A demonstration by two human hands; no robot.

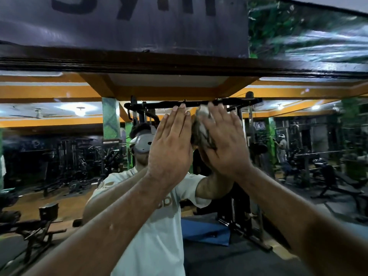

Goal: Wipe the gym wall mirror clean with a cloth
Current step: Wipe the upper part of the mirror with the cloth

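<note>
While our right hand (223,140) presses the cloth (201,132) flat-fingered near the mirror (59,156)'s top edge, our left hand (171,140) rests open beside it; we judge its bare palm could smear the glass.

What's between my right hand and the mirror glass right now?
In the head view, the crumpled cloth lies between the right hand and the mirror, pressed under its straight fingers.
</note>
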